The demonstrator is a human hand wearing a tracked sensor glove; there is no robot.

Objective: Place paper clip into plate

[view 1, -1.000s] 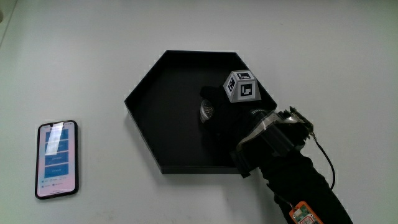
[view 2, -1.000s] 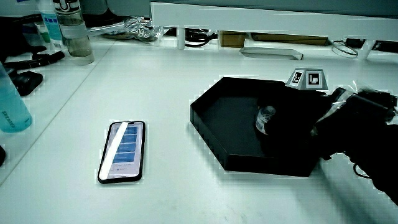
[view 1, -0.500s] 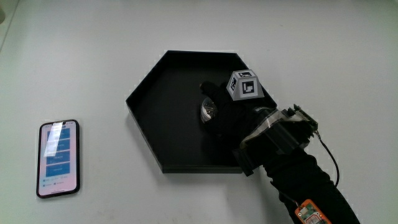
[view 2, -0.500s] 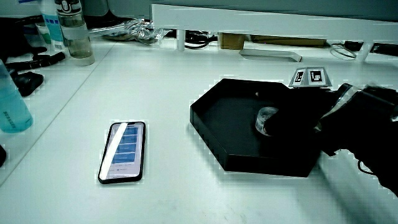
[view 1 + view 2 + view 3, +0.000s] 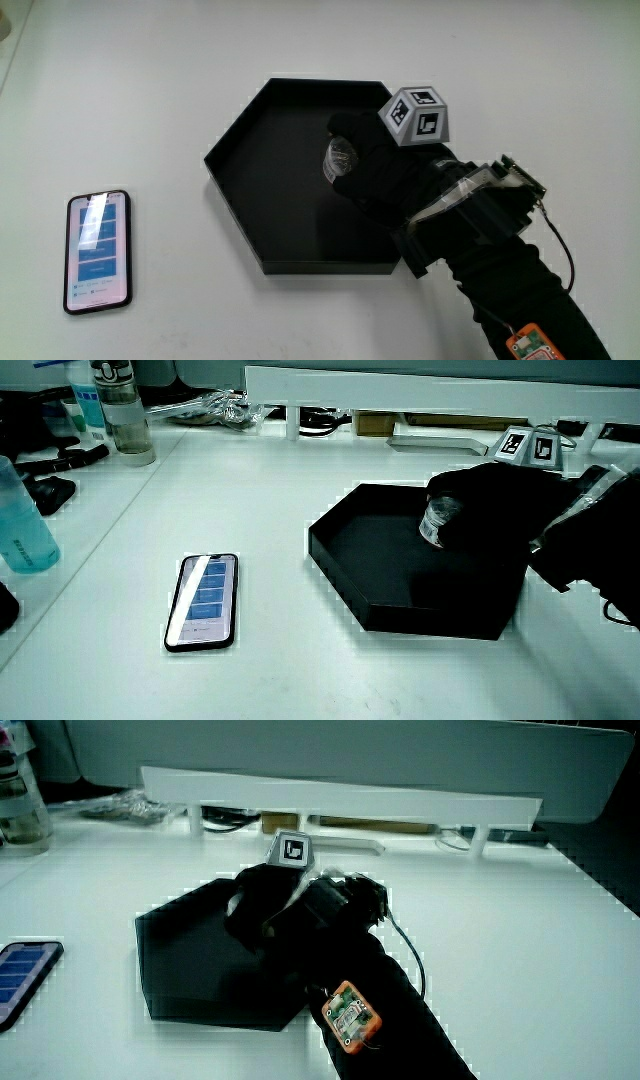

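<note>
A gloved hand hovers over a black hexagonal plate, fingers curled around a small clear container held above the plate's floor; in a side view the container clearly hangs in the air, pinched at the fingertips. A patterned cube rides on the back of the hand. On the white bench, a phone lies screen up, well apart from the plate, at about eight o'clock from it.
</note>
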